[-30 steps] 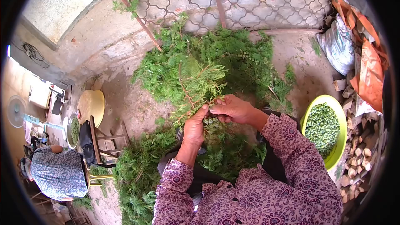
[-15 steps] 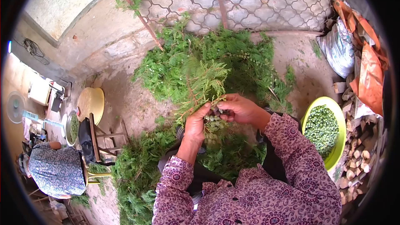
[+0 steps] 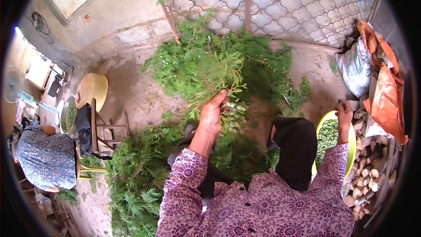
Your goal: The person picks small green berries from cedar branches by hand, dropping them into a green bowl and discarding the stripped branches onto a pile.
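Kept the sprig (image 3: 233, 78) pinched in the left hand (image 3: 211, 113) at centre, having moved the right hand (image 3: 344, 114), grip too unclear to tell, to the basin (image 3: 352, 148) at right, leaving a one-handed hold.

Background only: wavy metal lattice (image 3: 302, 13) along the top, in front of a pale, stained wall (image 3: 103, 24); rusty upright bar (image 3: 247, 4) runs down through it. Cable coil (image 3: 42, 28) hangs on the wall, upper left. Far left, standing fan (image 3: 13, 79), pale blue stem (edge distortion is heavy there). Round yellow tub (image 3: 94, 90) nearby, possibly a lid, can't tell at this angle. Below it, black bag (image 3: 83, 125) against a wooden chair frame (image 3: 94, 125). Another person (image 3: 48, 158) in a blue patterned top, beside yellow chair legs (image 3: 92, 168). Right side: whitish sack (image 3: 355, 72), crumpled orange sheeting (image 3: 387, 101) next to it, split firewood (image 3: 365, 175) stacked below.
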Tool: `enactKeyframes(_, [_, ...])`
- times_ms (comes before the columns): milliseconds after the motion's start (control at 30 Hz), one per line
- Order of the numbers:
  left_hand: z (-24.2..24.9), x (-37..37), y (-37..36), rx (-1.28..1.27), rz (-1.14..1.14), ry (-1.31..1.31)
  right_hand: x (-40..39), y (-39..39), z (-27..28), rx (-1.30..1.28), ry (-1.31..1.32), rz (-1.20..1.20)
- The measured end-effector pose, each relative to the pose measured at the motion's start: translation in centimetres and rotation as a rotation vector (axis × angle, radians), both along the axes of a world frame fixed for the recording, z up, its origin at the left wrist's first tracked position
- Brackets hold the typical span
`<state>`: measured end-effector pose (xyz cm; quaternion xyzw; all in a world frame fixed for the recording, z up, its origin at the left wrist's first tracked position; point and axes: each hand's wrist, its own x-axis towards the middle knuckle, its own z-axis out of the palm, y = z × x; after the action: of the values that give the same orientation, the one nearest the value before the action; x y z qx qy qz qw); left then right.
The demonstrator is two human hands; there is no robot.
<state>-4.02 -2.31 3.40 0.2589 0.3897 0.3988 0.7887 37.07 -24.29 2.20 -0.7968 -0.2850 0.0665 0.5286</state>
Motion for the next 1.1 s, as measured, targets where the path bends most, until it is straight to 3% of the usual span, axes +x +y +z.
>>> enactKeyframes(33, [0.1,-0.1,-0.1,0.009,-0.009,-0.001,3.8,-3.0,-2.5,-0.295,-0.512,-0.013])
enactKeyframes(67, [0.2,-0.2,-0.2,0.020,-0.019,-0.002,3.6,-5.4,-3.0,-0.585,-0.706,-0.060])
enactKeyframes(100, [0.3,-0.2,-0.2,0.034,-0.024,-0.005,5.7,-7.8,-5.6,-0.753,-0.746,-0.148])
enactKeyframes(167, [-0.6,0.1,0.0,0.051,-0.037,-0.068,5.2,-9.4,-5.6,-0.815,-0.691,-0.191])
enactKeyframes(267, [-0.8,0.5,0.0,0.050,-0.079,-0.089,4.5,-6.6,-5.0,-0.619,-0.474,0.003])
enactKeyframes(400, [-1.1,1.1,0.1,0.056,-0.105,-0.065,-4.7,2.0,0.6,-0.206,-0.298,0.252])
enactKeyframes(467, [-1.2,1.3,0.2,0.042,-0.105,-0.029,-9.5,5.8,3.1,-0.134,0.126,0.381])
enactKeyframes(600, [-1.5,1.9,0.3,0.026,-0.112,-0.009,-18.3,11.8,5.6,-0.033,-0.017,0.947])
enactKeyframes(667, [-1.1,1.9,0.3,0.032,-0.132,0.026,-21.4,13.9,5.7,0.018,-0.047,1.079])
enactKeyframes(800, [-1.3,2.4,0.1,0.055,-0.101,0.068,-24.0,16.6,4.4,0.031,-0.016,1.177])
enactKeyframes(967, [-1.6,2.8,0.4,0.044,-0.038,0.117,-24.2,17.8,3.0,0.047,-0.168,1.210])
enactKeyframes(1100, [-2.2,3.0,0.6,0.051,-0.117,0.157,-23.7,17.7,3.1,0.085,-0.249,1.191])
